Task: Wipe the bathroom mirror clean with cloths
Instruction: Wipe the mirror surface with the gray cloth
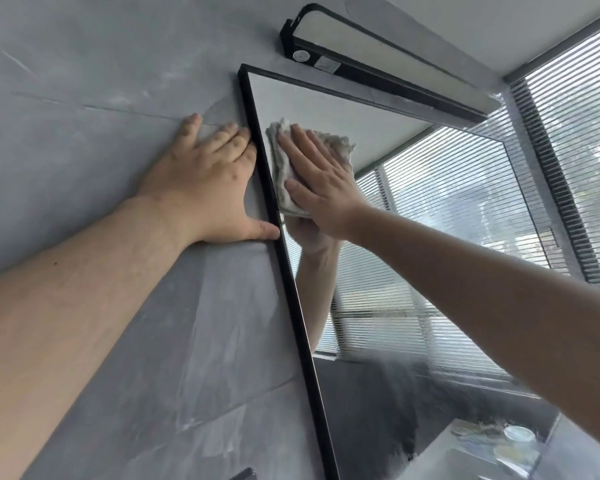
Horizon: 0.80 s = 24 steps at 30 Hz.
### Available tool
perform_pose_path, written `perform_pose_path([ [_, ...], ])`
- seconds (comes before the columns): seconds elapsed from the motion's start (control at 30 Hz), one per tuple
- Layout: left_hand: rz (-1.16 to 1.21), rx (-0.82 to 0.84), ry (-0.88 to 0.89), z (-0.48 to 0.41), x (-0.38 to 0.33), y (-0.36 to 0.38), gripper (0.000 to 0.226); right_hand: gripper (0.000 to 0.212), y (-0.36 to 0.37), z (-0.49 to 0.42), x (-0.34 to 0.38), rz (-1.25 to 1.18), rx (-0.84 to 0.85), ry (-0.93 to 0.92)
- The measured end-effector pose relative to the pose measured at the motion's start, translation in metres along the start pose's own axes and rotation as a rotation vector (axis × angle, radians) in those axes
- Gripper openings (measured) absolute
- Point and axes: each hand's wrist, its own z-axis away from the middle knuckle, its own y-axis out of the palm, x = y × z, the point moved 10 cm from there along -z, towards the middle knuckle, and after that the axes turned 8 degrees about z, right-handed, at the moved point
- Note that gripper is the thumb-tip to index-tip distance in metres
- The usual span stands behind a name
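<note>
A black-framed mirror (413, 237) hangs on a grey tiled wall, seen from below at a steep angle. My right hand (321, 181) lies flat on a pale grey cloth (281, 171), pressing it against the glass near the mirror's upper left corner. The cloth pokes out above and to the left of my fingers. My left hand (205, 181) rests flat on the wall just left of the frame, with the thumb touching the frame's edge. The glass reflects my right hand, window blinds and a sink area below.
A black-cased light bar (378, 64) is mounted on the wall above the mirror. A window with horizontal blinds (579, 150) fills the right side. The grey tiled wall (84, 98) spreads to the left. A small dark object (245, 474) shows at the bottom edge.
</note>
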Motion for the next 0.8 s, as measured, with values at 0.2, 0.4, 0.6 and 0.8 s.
perform_pose_path([
  [0.2,0.023,-0.017,0.011,0.003,-0.001,-0.001,0.135,0.068,0.018,0.099,0.036,0.078,0.083,-0.153],
  [0.4,0.007,0.020,0.025,0.012,-0.010,0.006,0.137,0.065,0.045,0.231,0.055,0.217,0.284,-0.296],
  [0.6,0.020,0.015,0.011,0.015,-0.010,0.003,0.133,0.066,0.048,0.229,0.047,0.112,0.290,-0.132],
  [0.8,0.033,0.004,-0.003,0.016,-0.011,0.002,0.132,0.069,0.039,0.171,-0.020,-0.094,0.110,0.407],
])
